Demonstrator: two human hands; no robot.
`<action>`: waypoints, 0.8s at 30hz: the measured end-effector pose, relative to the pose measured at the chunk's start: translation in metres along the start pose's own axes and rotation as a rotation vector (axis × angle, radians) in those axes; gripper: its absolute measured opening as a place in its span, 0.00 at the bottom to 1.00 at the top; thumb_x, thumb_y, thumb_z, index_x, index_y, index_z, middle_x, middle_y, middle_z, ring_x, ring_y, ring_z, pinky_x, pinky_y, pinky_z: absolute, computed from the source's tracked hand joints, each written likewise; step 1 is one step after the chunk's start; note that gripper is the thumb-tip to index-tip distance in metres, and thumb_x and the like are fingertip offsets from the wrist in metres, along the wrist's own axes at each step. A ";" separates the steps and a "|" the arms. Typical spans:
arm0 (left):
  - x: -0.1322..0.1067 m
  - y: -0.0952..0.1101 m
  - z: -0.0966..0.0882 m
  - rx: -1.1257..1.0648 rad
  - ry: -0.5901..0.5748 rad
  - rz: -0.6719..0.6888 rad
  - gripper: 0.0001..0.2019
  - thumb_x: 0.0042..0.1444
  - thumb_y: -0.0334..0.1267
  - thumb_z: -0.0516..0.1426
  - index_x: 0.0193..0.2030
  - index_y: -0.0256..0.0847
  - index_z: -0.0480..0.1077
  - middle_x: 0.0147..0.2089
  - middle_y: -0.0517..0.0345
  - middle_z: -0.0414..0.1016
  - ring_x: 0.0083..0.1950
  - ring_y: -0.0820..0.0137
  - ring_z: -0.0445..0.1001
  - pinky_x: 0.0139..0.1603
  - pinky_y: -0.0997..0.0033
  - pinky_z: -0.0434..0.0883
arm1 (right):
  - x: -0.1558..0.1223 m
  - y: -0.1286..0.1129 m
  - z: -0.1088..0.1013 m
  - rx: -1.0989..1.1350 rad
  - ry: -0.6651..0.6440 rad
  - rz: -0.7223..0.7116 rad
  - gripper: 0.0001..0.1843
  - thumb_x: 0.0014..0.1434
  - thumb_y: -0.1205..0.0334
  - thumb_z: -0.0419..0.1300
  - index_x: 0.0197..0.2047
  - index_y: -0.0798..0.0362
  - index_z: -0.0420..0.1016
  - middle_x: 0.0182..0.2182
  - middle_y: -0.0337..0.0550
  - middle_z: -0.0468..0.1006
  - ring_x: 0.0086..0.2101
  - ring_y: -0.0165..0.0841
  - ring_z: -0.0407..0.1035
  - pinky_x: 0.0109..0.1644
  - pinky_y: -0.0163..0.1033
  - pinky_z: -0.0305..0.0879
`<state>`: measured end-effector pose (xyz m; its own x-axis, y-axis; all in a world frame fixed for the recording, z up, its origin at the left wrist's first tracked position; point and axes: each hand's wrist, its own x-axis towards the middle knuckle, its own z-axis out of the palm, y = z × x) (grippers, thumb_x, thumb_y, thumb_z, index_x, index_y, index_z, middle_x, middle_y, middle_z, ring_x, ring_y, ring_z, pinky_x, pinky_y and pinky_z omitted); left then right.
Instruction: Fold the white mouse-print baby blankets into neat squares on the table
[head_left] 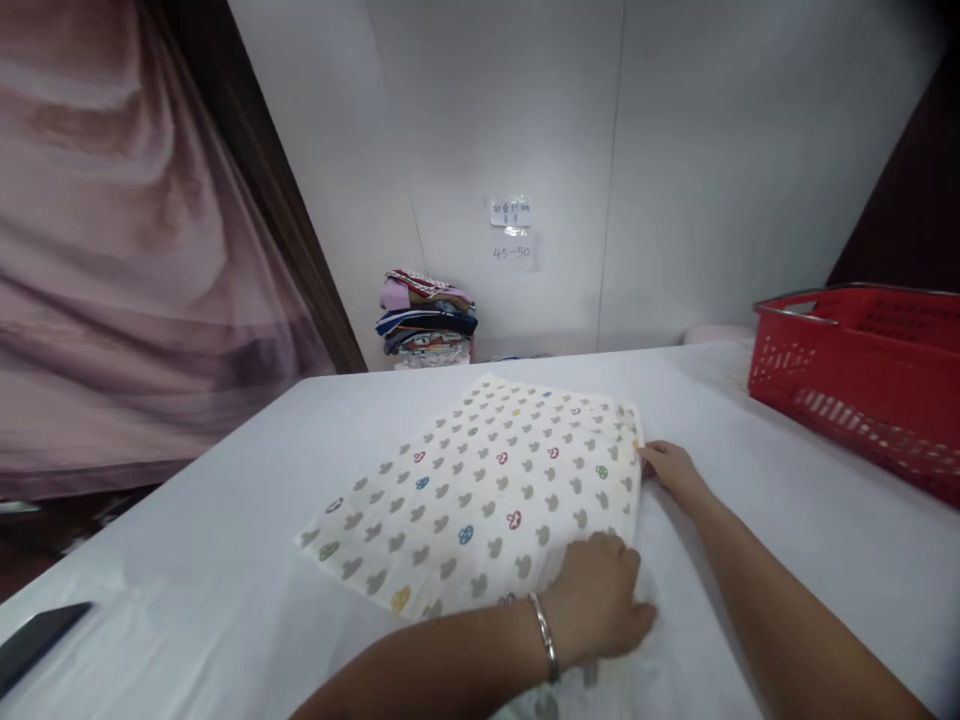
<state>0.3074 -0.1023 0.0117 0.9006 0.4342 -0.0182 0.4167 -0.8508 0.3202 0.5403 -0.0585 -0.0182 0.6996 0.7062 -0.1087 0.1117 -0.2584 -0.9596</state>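
Observation:
A cream cloth [480, 490] printed with small grey and coloured mouse-head shapes lies folded flat on the white table [225, 560]. My left hand [604, 600], with a metal bangle on the wrist, rests palm down on the cloth's near right corner, fingers curled over the edge. My right hand [671, 468] pinches the cloth's right edge near its far corner, fingers together.
A red plastic basket [862, 370] stands at the table's right side. A stack of folded clothes [427, 320] sits at the back against the white wall. A dark flat phone-like object [37, 640] lies at the near left corner. A pink curtain [112, 250] hangs at left.

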 end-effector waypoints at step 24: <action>0.152 -0.031 -0.007 -0.120 0.077 -0.426 0.17 0.55 0.40 0.48 0.48 0.34 0.69 0.48 0.42 0.73 0.51 0.58 0.71 0.48 0.62 0.66 | 0.028 -0.014 0.021 0.158 -0.082 0.194 0.10 0.46 0.62 0.61 0.19 0.56 0.66 0.08 0.34 0.61 0.11 0.23 0.51 0.13 0.30 0.41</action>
<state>0.4306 -0.0073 0.0059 0.6377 0.7633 -0.1033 0.7272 -0.5525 0.4073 0.5437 -0.0209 -0.0136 0.6366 0.7064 -0.3095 -0.1352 -0.2929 -0.9465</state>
